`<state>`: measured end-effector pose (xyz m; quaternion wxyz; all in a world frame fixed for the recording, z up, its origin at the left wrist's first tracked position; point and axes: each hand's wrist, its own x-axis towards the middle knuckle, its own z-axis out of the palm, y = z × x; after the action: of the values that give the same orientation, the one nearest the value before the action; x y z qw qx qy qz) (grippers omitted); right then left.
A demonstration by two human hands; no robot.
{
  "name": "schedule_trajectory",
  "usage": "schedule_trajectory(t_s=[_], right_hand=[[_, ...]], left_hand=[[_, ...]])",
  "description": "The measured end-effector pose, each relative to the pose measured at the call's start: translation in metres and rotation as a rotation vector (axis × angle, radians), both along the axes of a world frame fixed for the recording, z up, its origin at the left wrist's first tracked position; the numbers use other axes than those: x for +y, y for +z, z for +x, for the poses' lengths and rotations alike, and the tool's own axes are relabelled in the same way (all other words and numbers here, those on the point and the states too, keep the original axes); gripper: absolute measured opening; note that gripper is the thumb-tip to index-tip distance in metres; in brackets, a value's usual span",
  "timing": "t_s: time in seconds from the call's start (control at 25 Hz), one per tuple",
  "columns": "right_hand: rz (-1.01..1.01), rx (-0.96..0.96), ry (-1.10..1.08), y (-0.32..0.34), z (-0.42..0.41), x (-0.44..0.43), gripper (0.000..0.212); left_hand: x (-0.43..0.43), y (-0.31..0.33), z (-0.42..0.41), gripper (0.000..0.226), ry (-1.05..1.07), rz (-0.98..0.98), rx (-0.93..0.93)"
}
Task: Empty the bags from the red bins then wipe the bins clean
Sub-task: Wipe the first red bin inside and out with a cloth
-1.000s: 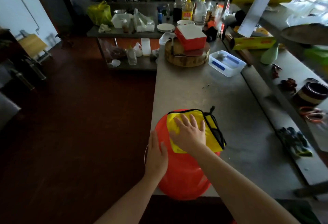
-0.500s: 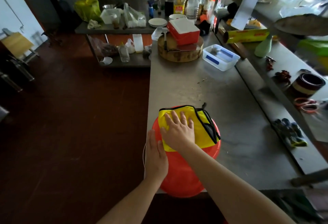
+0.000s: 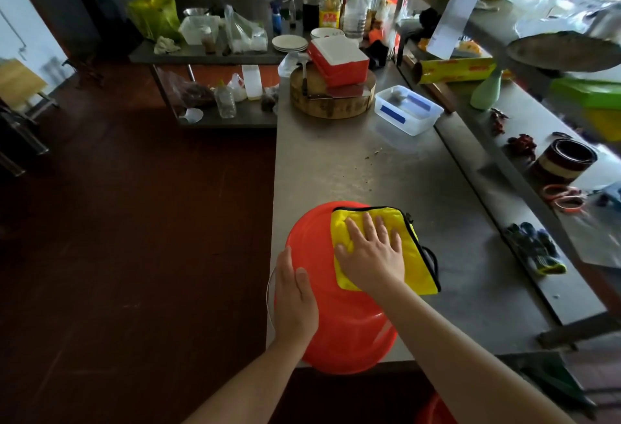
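Note:
A red bin [image 3: 339, 322] lies upside down on the near left corner of the steel counter [image 3: 353, 168], its rim overhanging the front edge. A yellow cloth [image 3: 411, 255] with black trim is spread over the bin's upturned base and hangs off its right side. My right hand [image 3: 371, 252] presses flat on the cloth with fingers spread. My left hand [image 3: 295, 296] rests flat against the bin's left side, beside a thin wire handle. Part of a second red bin [image 3: 435, 412] shows below the counter at the bottom edge.
A round wooden chopping block [image 3: 332, 97] with a red lidded box [image 3: 337, 60] and a cleaver stands at the counter's far end, next to a clear plastic container [image 3: 408, 114]. Gloves [image 3: 534, 248] and jars lie on the right ledge. Dark red floor [image 3: 134, 238] stretches left.
My right hand has slid the yellow cloth across the bin's base, a little to the right. My left hand stays on the bin's left side.

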<state>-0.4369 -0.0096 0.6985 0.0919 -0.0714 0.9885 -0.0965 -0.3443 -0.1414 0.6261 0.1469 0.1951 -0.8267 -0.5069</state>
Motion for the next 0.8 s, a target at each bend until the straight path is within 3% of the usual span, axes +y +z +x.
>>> schedule_trajectory(t_s=[0.32,0.64,0.8], right_hand=[[-0.064,-0.016,0.207,0.003,0.025,-0.055,0.064],[0.036,-0.009,-0.001,0.003,0.011,0.02,0.069],[-0.036,-0.032,0.0,0.004,0.016,0.014,0.069]], left_hand=[[-0.001,-0.008,0.001,0.054,0.014,0.036,0.072],[0.01,0.002,0.003,0.052,0.01,-0.026,0.022],[0.03,0.01,0.002,0.053,0.073,-0.005,0.03]])
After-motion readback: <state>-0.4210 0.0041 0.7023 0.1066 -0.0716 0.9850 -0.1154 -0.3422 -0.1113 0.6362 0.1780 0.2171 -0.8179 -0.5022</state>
